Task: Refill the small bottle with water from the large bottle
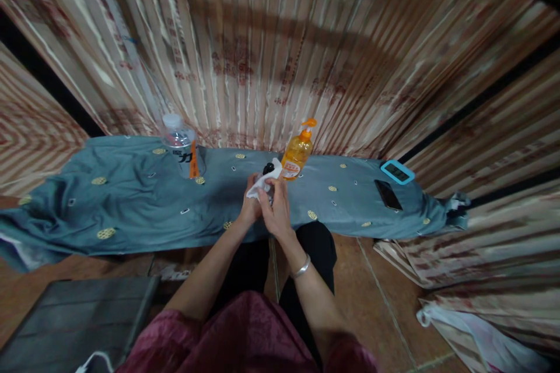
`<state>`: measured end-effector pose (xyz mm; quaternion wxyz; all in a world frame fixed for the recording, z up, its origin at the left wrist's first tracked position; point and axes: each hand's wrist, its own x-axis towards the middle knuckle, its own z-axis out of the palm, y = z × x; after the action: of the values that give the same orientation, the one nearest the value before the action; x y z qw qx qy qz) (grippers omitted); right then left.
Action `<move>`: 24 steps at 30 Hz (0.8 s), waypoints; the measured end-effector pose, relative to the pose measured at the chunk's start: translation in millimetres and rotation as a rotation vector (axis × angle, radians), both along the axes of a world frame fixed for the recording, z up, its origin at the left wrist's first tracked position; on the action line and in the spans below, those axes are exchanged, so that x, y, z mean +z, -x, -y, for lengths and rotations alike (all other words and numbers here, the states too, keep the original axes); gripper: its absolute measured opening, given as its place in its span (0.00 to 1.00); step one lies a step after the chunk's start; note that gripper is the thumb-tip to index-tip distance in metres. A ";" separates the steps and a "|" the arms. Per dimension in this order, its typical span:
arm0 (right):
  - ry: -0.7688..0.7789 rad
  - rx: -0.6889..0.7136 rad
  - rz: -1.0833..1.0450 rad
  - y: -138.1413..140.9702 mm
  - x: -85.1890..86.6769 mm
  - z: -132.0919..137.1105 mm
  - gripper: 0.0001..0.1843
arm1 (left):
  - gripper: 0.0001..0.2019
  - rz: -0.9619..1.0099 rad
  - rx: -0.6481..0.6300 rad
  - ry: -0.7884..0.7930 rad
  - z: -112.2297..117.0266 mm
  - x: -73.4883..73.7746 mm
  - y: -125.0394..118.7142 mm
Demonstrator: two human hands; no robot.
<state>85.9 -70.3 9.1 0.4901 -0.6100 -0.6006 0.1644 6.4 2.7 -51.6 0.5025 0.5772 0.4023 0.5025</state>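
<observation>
Both of my hands are together above the cloth-covered bench. My left hand (249, 203) is closed around a small object with a black, rounded top (268, 168); the rest of it is hidden by fingers and tissue, so its kind does not show. A white tissue (264, 182), crumpled, lies against this object. My right hand (277, 208), with a silver bracelet at the wrist, pinches the tissue from the right side. Just beyond my hands stands an orange pump bottle (296, 155) of yellow-orange liquid, upright.
A large clear plastic bottle (182, 148) with a white cap stands at the left. To the right lie a dark phone (388, 194) and a blue-framed digital clock (397, 172). The bench has a teal patterned cloth (144, 215). Striped curtains (262, 58) hang behind it.
</observation>
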 end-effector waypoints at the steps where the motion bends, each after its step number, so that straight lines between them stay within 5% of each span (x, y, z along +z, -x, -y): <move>1: -0.010 -0.010 -0.010 3.4 -2.4 3.9 0.13 | 0.21 0.050 0.009 0.052 2.7 0.2 -0.6; 5: 0.004 -0.071 -0.046 -5.3 -4.9 5.4 0.15 | 0.26 0.040 0.063 0.039 11.0 0.0 6.0; 10: 0.021 -0.101 -0.065 -21.4 9.0 -24.1 0.36 | 0.22 -0.184 0.106 -0.169 9.4 -7.6 12.4; 17: 0.047 -0.115 -0.076 -2.0 9.8 -55.5 0.21 | 0.33 -0.190 0.164 -0.158 11.4 -17.4 10.7; 24: 0.038 0.038 -0.137 -23.5 0.6 -46.5 0.21 | 0.35 -0.185 0.040 -0.051 6.2 -5.9 24.2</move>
<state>109.4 -23.8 9.7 0.5149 -0.5951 -0.5739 0.2264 -17.8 -3.5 -57.5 0.4381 0.6255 0.4457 0.4671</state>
